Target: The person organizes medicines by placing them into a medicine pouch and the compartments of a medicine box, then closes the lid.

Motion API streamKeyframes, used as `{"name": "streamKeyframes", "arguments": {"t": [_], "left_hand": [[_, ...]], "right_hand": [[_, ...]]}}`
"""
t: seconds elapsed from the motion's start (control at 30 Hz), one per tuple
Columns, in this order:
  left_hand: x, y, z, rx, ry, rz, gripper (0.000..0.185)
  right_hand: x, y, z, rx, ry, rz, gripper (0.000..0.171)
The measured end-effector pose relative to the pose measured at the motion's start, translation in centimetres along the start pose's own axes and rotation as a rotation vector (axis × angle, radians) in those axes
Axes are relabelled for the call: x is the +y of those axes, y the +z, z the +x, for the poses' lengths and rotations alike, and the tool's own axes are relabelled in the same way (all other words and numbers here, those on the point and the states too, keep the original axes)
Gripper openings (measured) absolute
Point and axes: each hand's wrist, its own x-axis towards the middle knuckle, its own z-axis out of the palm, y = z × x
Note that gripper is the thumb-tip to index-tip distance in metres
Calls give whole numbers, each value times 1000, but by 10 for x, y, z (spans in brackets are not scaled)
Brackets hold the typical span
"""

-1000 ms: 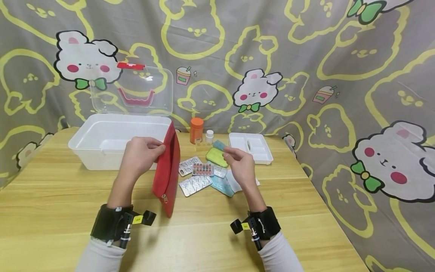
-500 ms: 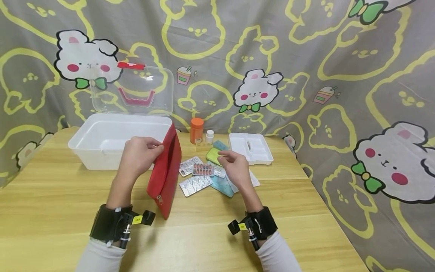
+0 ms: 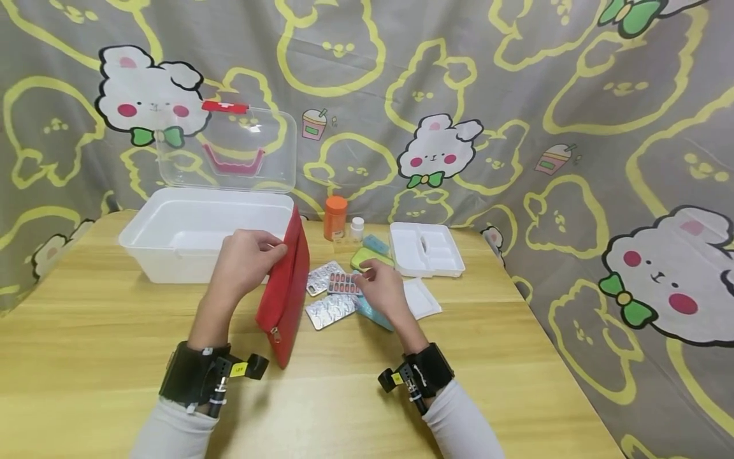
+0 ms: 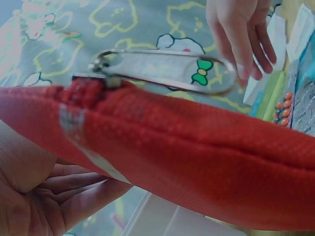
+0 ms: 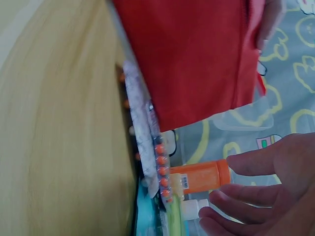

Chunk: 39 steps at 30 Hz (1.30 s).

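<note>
The left hand (image 3: 246,261) is pinching the edge of a red zipper pouch (image 3: 288,290), holding it beside the clear plastic box (image 3: 180,268). The right hand (image 3: 383,290) is hovering near a blister pack of red capsules (image 3: 343,284), its thumb and fingers apart.

In the head view, the right hand (image 3: 381,290) is moving down and left — drawing away from the small blue item (image 3: 375,243) and reaching over the capsule blister pack (image 3: 342,284) — while the white packet (image 3: 421,298) is showing more fully.
</note>
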Motion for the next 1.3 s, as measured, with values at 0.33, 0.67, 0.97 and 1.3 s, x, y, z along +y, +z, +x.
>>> {"name": "streamKeyframes", "arguments": {"t": [0.33, 0.67, 0.97, 1.3], "left_hand": [[5, 3, -1, -38, -43, -5, 31], [4, 3, 0, -39, -24, 3, 31], [10, 1, -4, -165, -30, 24, 36], [12, 3, -4, -176, -17, 47, 32]], "right_hand": [[9, 10, 14, -49, -28, -169, 32], [16, 15, 21, -80, -146, -360, 34], [18, 18, 21, -131, -90, -406, 29], [16, 16, 23, -138, -49, -459, 25]]}}
